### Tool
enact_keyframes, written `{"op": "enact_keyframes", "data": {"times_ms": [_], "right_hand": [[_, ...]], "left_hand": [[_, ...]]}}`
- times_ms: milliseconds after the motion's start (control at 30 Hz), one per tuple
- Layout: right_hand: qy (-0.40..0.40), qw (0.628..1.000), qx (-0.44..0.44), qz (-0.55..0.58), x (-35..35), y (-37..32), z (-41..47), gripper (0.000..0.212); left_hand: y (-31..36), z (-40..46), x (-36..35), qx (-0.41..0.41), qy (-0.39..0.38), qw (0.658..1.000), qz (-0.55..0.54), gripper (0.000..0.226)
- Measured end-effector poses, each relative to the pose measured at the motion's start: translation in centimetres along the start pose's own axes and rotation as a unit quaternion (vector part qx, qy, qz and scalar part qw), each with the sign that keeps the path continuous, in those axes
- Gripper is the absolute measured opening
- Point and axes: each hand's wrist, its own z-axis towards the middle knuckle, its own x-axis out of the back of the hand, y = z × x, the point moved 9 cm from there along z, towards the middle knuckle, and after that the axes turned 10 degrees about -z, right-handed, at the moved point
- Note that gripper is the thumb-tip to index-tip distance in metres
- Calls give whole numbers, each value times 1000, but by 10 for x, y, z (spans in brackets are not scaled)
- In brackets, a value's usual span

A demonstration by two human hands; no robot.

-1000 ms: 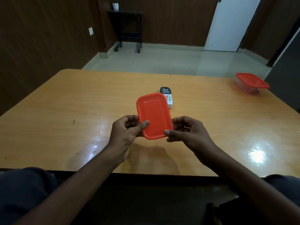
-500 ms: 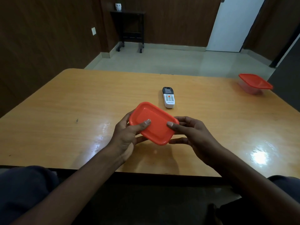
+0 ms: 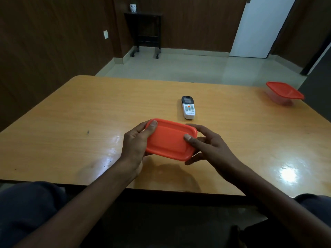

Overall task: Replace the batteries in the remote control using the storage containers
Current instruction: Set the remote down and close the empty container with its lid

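— What are the hands holding?
— Left hand (image 3: 136, 140) and right hand (image 3: 206, 145) each have a grip on the orange rectangular plastic container (image 3: 170, 140), frame centre.
— The remote?
— The white remote control (image 3: 188, 108) lies on the wooden desk (image 3: 71, 122), just above it.

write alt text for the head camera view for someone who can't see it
Two bare hands, left hand and right hand, hold a small orange-lidded rectangular plastic container above a glossy wooden table. Beyond it lies a white remote control with a dark screen, face up. A second clear container with an orange lid sits at the table's far right corner.
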Motion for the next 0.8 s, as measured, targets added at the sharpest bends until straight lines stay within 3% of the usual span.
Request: {"op": "enact_keyframes", "data": {"times_ms": [300, 433, 533, 633, 700, 800], "right_hand": [[8, 998, -7, -59, 1, -1, 1, 30], [-33, 997, -21, -64, -10, -1, 7, 15], [-40, 997, -45, -41, -32, -4, 13, 11], [-41, 995, -86, 13, -61, -8, 27, 8], [-47, 991, -112, 54, -86, -14, 38, 10], [-64, 985, -126, 103, -135, -31, 58, 12]], "left_hand": [[10, -3, 2, -32, -11, 997, 68, 8], [16, -3, 17, 5, -13, 994, 108, 35], [24, -4, 39, 45, 6, 994, 96, 44], [60, 0, 87, 8, 83, 986, 144, 37], [97, -1, 131, -62, 145, 932, 325, 25], [125, -12, 186, -58, 180, 764, 617, 35]]}}
